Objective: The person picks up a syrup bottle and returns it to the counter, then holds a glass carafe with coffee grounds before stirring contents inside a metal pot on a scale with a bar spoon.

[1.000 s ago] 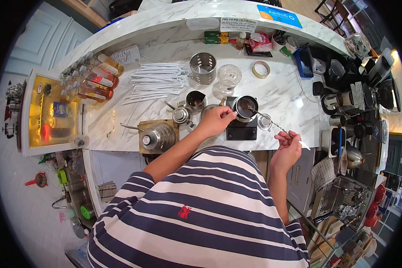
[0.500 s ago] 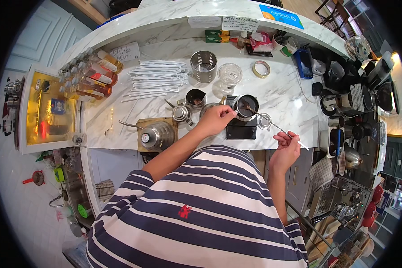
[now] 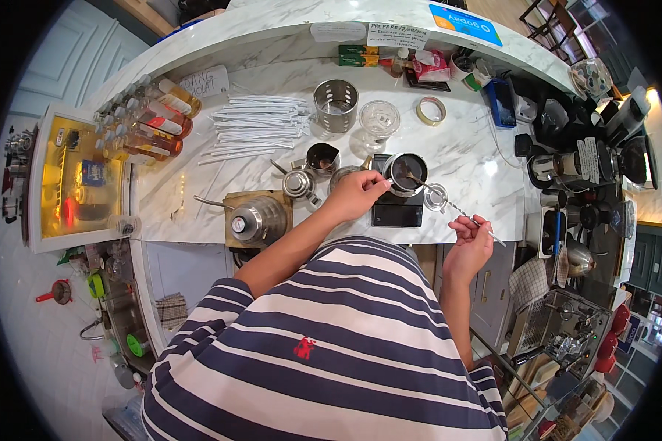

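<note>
My right hand (image 3: 469, 242) is closed on the handle of a long twisted bar spoon (image 3: 456, 209). The spoon slants down to the left, its bowl end inside a round metal cup (image 3: 392, 181) with dark contents. My left hand (image 3: 357, 195) pinches at the left rim of this cup; exactly where the fingertips grip is hard to make out. Beneath the cup lies a black digital scale (image 3: 397, 215), its near part showing. A small clear round lid or dish (image 3: 435, 197) sits to the right of the cup. Partly behind my left hand is another round metal piece (image 3: 340, 178).
Left of my hands stand a gooseneck kettle (image 3: 251, 222) on a wooden board, a small metal pot (image 3: 299, 184) and a metal pitcher (image 3: 321, 157). Farther back are wrapped straws (image 3: 261, 125), a perforated metal holder (image 3: 335, 106), a plastic cup (image 3: 379, 119) and a tape roll (image 3: 431, 110).
The bar spoon has shifted slightly within the cup, its handle end tilting a little. Both hands stay almost in place.
</note>
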Tool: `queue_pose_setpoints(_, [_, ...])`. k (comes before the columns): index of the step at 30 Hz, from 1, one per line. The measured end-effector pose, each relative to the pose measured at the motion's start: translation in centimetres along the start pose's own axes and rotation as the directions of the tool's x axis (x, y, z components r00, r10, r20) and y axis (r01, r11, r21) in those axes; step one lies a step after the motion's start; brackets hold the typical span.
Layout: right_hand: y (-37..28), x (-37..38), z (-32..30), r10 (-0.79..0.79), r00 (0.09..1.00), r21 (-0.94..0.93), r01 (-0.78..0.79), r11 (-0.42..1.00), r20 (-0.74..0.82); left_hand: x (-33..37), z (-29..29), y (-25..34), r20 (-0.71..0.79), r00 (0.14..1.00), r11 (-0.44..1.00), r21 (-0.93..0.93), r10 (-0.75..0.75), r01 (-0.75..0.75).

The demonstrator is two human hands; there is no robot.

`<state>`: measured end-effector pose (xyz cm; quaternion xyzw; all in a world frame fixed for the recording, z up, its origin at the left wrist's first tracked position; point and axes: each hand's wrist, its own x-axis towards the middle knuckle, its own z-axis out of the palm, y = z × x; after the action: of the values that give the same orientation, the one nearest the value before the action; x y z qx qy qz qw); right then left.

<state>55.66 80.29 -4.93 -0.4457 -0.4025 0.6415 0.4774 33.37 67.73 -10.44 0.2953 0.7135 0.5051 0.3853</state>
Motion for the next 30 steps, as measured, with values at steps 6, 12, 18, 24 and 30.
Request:
queue_pose_setpoints(6, [0.0, 0.0, 0.1, 0.008, 1.0, -0.018, -0.008, 1.0, -0.003, 0.0, 0.0, -0.2, -0.003, 1.0, 1.0, -0.007, 0.007, -0.007])
queue_pose_setpoints(12, [-0.1, 0.1, 0.0, -0.002, 1.0, -0.02, 0.002, 1.0, 0.016, 0.0, -0.3, 0.4, 0.06, 0.997, 0.999, 0.034, -0.04, 0.038])
queue_pose_setpoints(18, [-0.5, 0.1, 0.3, -0.048, 0.997, -0.068, 0.052, 0.996, 0.06, -0.1, -0.4, 0.6, 0.061, 0.997, 0.999, 0.013, -0.047, 0.046])
queue_pose_setpoints(24, [-1.2, -0.1, 0.5, -0.103, 0.988, -0.118, 0.116, 0.986, 0.114, 0.0, -0.3, 0.5, 0.058, 0.997, 0.999, 0.016, -0.048, 0.047])
queue_pose_setpoints(30, [-2.1, -0.2, 0.6, -0.15, 0.977, -0.157, 0.173, 0.972, 0.152, 0.1, -0.1, 0.0, 0.032, 0.999, 0.999, -0.033, -0.035, 0.036])
